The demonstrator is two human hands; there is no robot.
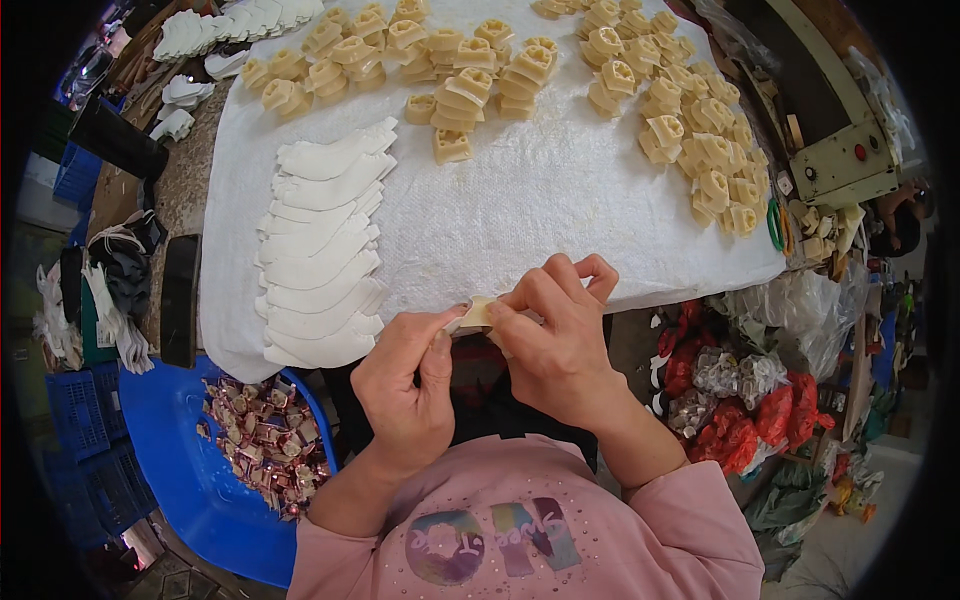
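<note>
Both my hands meet just off the near edge of the cloth-covered table, pinching a small cream-coloured piece between them. My left hand grips its left end, where a pale thin edge shows between thumb and forefinger. The fingers of my right hand close on its other end; they hide much of its shape. Left of centre lies a column of overlapping white curved flat cutouts. Farther back stand clusters of cream hollow, ring-like pieces, with another large group at the right.
White woven cloth covers the table. A black phone-like slab lies at its left. Below, a blue tub holds shiny reddish and beige pieces. Right are a machine box with a red button and red plastic bags.
</note>
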